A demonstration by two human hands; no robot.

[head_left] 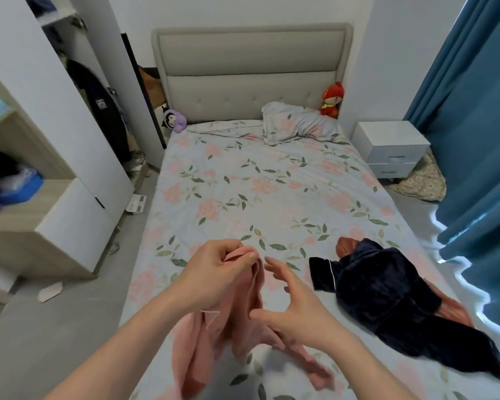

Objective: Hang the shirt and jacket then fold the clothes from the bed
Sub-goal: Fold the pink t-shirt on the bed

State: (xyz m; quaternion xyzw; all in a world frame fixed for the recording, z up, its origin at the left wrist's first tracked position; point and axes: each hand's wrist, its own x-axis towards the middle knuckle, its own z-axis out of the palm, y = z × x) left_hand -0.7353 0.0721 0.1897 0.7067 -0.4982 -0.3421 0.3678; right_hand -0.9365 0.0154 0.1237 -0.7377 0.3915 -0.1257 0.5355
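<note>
A bed (272, 180) with a floral sheet is set against a white wall, closed off at its far end by a grey padded headboard (251, 73). A white nightstand (391, 148) is placed by its far right corner, beside teal curtains (479, 140). A wardrobe (55, 116) with open shelves is seen along the bed's left edge, across a strip of grey floor (70, 313).

Home bedroom — bed (272, 197) w/ floral sheet, padded grey headboard (251, 73), pillow (298, 122), two plush toys by it. White nightstand (391, 148) at right, teal curtain (479, 140). Open wardrobe (55, 111) at left w/ hanging dark clothes — lived-in.
</note>
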